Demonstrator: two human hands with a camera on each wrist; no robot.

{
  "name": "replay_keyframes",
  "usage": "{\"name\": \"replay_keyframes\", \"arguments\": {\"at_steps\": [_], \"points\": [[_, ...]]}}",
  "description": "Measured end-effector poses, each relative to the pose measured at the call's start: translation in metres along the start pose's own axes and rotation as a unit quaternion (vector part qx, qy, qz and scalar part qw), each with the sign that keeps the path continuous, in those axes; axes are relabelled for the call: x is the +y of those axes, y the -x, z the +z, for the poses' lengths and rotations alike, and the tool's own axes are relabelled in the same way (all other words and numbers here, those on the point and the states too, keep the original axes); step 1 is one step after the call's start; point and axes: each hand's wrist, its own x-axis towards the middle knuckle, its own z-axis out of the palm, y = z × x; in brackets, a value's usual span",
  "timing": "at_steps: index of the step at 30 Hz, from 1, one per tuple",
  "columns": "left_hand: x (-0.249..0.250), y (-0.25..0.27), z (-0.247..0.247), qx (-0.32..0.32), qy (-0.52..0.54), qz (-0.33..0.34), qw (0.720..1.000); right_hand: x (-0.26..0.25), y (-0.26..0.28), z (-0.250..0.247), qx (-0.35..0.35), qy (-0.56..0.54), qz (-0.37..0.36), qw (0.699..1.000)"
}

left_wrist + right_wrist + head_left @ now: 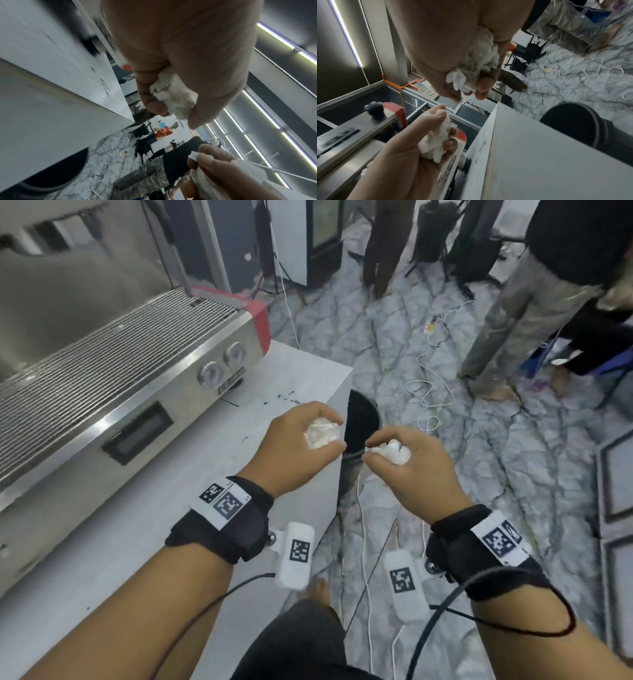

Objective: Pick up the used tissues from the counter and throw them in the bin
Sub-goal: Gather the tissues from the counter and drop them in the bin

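Observation:
My left hand grips a crumpled white tissue above the right edge of the white counter. In the left wrist view that tissue bulges out between thumb and fingers. My right hand holds a second white tissue wad just past the counter edge, over the floor and close to the black round bin. The right wrist view shows this wad in the curled fingers, the left hand's tissue below it, and the bin on the floor beside the counter wall.
A steel espresso machine fills the counter's left part; dark crumbs lie near it. White cables snake over the marble floor. Two people's legs stand at the back right, and framed panels lie at the right edge.

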Motion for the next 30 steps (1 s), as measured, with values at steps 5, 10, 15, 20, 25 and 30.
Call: {"name": "replay_keyframes", "arguments": {"at_steps": [5, 10, 15, 20, 25, 30], "points": [[-0.012, -0.118, 0.030, -0.029, 0.031, 0.024, 0.999, 0.027, -0.098, -0.027, 0.036, 0.033, 0.014, 0.999], [-0.009, -0.220, 0.035, -0.055, 0.031, 0.030, 0.998, 0.035, -0.190, -0.047, 0.071, 0.044, 0.019, 0.996], [-0.019, -0.299, 0.044, -0.046, 0.044, 0.022, 0.998, 0.052, -0.267, -0.063, 0.062, 0.031, 0.026, 0.997], [-0.051, -0.365, 0.056, 0.020, 0.023, -0.027, 0.999, 0.088, -0.362, -0.064, 0.009, -0.003, 0.003, 1.000], [-0.083, -0.425, 0.068, 0.127, -0.048, -0.093, 0.986, 0.133, -0.473, -0.053, -0.103, -0.013, -0.034, 0.994], [-0.099, -0.467, 0.097, 0.216, -0.038, -0.220, 0.950, 0.171, -0.555, -0.051, -0.226, -0.029, -0.030, 0.973]]}}
